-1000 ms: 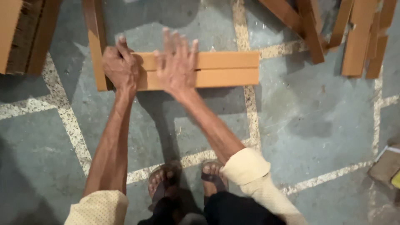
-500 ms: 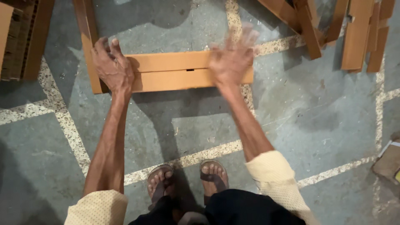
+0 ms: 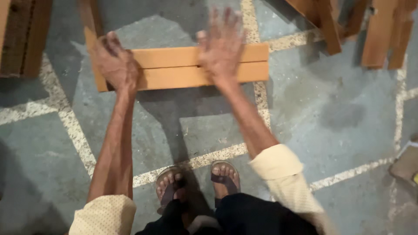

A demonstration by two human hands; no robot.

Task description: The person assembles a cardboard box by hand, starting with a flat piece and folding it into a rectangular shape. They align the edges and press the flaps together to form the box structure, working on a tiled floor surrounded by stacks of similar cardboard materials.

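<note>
- Wooden slats, two pale orange boards lying edge to edge, sit flat on the floor in the upper middle of the frame, running left to right.
- Far upper left, I see a dark wooden frame standing well apart from them.
- Next along, an upright wooden strip meets the slats' left end, forming a corner there.
- My left hand is curled over that left end, fingers bent around the corner; it looks clamped on the wood, and it has stayed in this spot over the last second.
- My right hand lies on the slats right of centre, palm down, fingers spread wide and blurred, gripping nothing. Half a second ago it was out near the right end; a second ago it was close to the left hand. So it is sweeping back and forth along the boards.
- I read that as pressing or aligning the slats, not lifting them; they have hardly shifted.
- Lower centre, sandalled feet stand just below.
- Upper right, more wooden pieces lie apart.
</note>
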